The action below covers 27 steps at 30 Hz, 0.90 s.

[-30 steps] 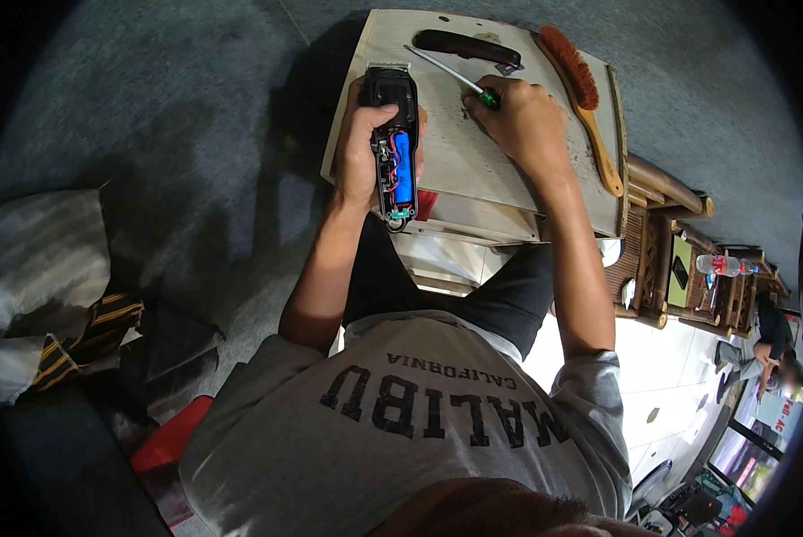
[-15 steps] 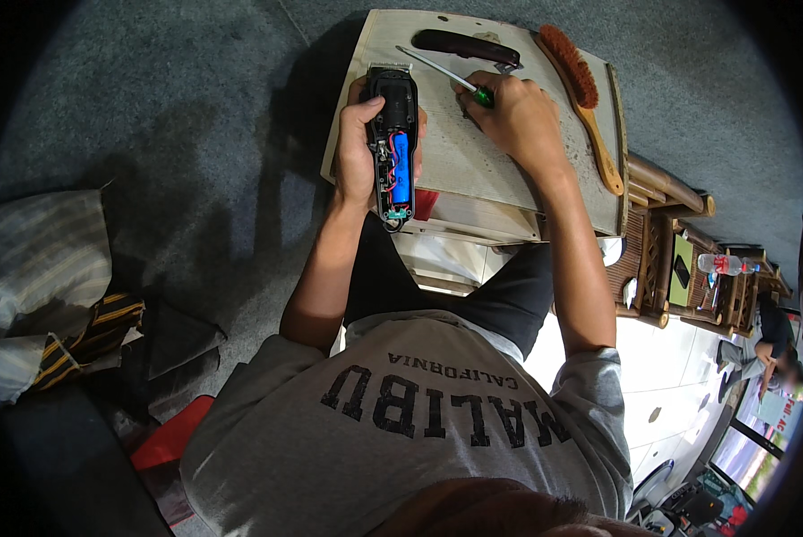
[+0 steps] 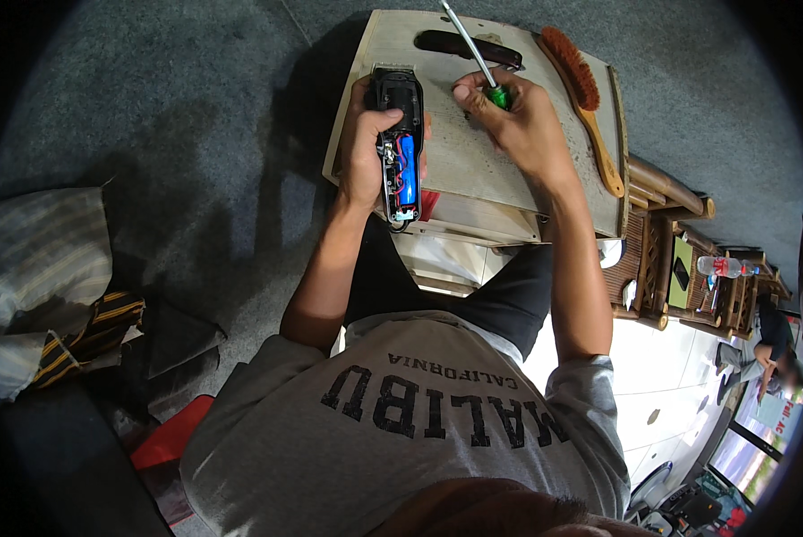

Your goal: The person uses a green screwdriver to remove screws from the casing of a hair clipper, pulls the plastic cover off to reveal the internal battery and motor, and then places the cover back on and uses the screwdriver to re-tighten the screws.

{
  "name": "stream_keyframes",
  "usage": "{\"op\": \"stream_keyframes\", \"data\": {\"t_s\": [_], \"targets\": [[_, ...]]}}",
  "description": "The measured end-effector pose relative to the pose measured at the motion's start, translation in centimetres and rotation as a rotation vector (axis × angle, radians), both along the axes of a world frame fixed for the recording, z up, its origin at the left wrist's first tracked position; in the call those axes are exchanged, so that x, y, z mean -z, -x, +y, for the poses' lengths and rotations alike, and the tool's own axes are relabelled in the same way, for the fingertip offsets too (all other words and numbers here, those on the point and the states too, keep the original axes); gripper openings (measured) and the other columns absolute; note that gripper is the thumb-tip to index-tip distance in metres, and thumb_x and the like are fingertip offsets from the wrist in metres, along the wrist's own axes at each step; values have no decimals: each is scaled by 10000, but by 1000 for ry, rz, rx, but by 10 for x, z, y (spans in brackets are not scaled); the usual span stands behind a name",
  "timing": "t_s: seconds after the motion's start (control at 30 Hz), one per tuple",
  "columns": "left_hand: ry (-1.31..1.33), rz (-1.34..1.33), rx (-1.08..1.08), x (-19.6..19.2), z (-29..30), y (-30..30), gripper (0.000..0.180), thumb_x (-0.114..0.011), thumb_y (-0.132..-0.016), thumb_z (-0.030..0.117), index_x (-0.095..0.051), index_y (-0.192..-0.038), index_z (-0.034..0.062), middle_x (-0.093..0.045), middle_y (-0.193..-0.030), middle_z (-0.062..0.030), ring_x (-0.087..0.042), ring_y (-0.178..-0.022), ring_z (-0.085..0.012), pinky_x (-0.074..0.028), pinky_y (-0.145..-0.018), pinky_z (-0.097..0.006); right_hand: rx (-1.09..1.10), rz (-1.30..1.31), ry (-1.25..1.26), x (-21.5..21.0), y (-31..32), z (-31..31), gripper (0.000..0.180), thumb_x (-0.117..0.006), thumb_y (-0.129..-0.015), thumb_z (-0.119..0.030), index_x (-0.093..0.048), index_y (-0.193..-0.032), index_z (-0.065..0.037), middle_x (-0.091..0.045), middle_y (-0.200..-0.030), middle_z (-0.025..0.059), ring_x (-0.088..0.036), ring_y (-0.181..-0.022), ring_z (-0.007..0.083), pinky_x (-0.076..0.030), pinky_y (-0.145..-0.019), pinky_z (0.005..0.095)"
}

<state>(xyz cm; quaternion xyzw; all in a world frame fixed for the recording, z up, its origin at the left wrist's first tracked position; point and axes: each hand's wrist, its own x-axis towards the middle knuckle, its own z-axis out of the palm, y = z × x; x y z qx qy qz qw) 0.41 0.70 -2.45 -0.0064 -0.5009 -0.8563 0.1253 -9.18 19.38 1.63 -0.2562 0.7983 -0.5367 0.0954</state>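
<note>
My left hand (image 3: 363,152) grips an opened black hair clipper (image 3: 396,148), its cover off so that a blue battery and thin wires show inside. My right hand (image 3: 520,125) holds a screwdriver (image 3: 475,55) with a green handle, the metal shaft pointing up and away from the clipper. Both hands hover over a pale board (image 3: 473,170) on my lap. The screwdriver tip is apart from the clipper.
A dark oblong cover piece (image 3: 466,46) and a wooden brush with reddish bristles (image 3: 580,98) lie on the board. Wooden furniture (image 3: 666,259) with a bottle stands at right. Striped cloth (image 3: 43,295) lies on the grey carpet at left. Another person (image 3: 764,353) sits far right.
My right hand has swung the screwdriver, so its shaft now points upward rather than lying flat toward the upper left. My left hand and the clipper have stayed where they were.
</note>
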Motion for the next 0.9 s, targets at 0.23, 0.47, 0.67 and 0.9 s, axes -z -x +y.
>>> {"op": "stream_keyframes", "data": {"t_s": [0.23,0.47,0.67,0.9], "targets": [[80,-34,-48,4,1,-1,581,-586,-869,185,-372,-1394,63,-604,-907,-171,-627,-509,-223,-576,-438,-349,-117,170,175,17,-34,-8,263,-814,-993,-264,-773,-1073,-17,-624,-658,83,-520,-598,128,-474,-600,320],[59,-50,-65,4,4,-3,585,-581,-872,177,-363,-1404,68,-579,-973,-160,-634,-525,-218,-587,-441,-350,-27,406,61,19,-38,-13,241,-802,-984,-268,-765,-1077,-48,-620,-610,160,-658,-562,342,-506,-576,415],[60,-50,-59,3,4,-3,580,-562,-881,162,-352,-1415,77,-583,-953,-161,-633,-524,-216,-585,-437,-349,-5,381,-3,10,-42,-12,249,-796,-987,-273,-765,-1088,-49,-645,-628,168,-685,-581,345,-516,-584,425],[64,-40,-65,6,2,-2,582,-555,-886,164,-348,-1423,82,-580,-940,-159,-629,-512,-212,-582,-426,-342,-40,313,72,11,-40,-15,232,-781,-1000,-223,-764,-1103,-16,-737,-745,177,-756,-672,323,-554,-628,393]]}}
